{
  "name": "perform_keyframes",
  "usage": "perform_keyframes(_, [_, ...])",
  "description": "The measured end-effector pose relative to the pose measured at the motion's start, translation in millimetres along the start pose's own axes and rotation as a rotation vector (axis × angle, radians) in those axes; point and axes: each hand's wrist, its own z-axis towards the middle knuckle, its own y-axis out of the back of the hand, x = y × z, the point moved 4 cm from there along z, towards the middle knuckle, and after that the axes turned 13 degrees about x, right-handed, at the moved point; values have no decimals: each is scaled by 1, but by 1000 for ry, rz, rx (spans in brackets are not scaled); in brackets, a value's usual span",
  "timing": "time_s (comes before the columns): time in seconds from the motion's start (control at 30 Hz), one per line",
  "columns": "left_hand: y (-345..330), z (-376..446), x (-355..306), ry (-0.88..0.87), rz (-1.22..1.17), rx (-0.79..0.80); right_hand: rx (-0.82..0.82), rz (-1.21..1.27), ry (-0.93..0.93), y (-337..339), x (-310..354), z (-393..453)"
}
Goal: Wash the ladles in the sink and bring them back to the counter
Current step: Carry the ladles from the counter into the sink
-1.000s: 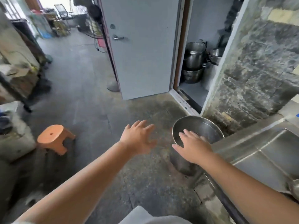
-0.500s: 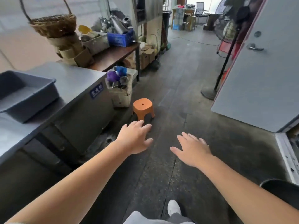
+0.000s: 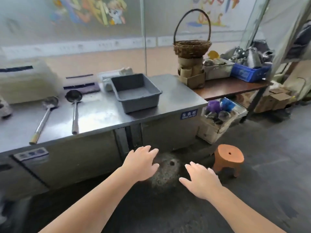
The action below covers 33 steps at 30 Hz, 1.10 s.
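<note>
Steel ladles [image 3: 44, 119] [image 3: 74, 109] lie apparently parallel on the counter [image 3: 176, 96], bowls pointing away; both hands [image 3: 143, 163] [image 3: 201, 179] spread, empty.

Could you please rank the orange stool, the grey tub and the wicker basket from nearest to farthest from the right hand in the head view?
From the right hand:
1. Orange stool, on the floor just to its right.
2. Grey tub, on the steel counter, ahead and left.
3. Wicker basket, perched on cardboard at the counter's far end.
</note>
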Motion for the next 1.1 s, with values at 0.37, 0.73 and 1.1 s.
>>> perform_keyframes(0.37, [7,-40,104,371,-169,-25,1,-258,399,66,133,77])
perform_keyframes(0.73, [33,-59,271,484,-229,-146,-65,-321,533,110,319,130])
perform_keyframes(1.1, [90,-53,434,477,-171,-168,-180,-280,667,182,485,210])
